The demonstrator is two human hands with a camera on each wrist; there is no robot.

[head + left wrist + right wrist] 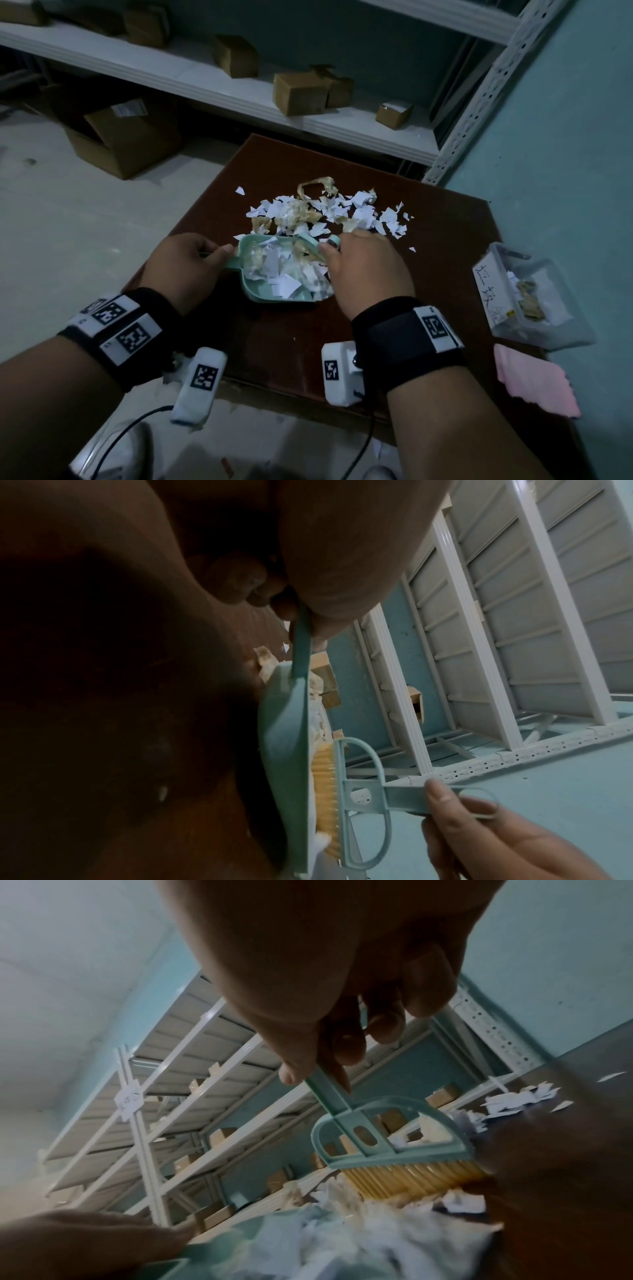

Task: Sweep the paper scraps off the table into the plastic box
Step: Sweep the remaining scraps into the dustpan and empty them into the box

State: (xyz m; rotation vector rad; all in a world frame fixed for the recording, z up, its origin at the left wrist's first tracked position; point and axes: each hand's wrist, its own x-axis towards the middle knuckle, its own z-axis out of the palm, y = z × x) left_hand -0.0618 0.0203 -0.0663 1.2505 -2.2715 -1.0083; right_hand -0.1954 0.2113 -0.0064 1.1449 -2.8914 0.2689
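A heap of white and tan paper scraps (325, 212) lies on the dark red table (445, 260). In front of it a pale green dustpan (260, 291) rests on the table, full of scraps. My left hand (219, 251) grips its handle (301, 642). The right hand (329, 250) pinches the stem of a small green brush (387, 1139), whose yellow bristles (411, 1177) touch the scraps at the dustpan's mouth. In the head view that hand covers most of the brush. A clear plastic box (561, 308) with some scraps inside stands at the table's right edge.
A pink sheet (537, 383) lies at the table's front right corner, just below the box. Behind the table runs a white shelf (205, 85) with several cardboard boxes. A larger carton (126, 137) sits on the floor to the left.
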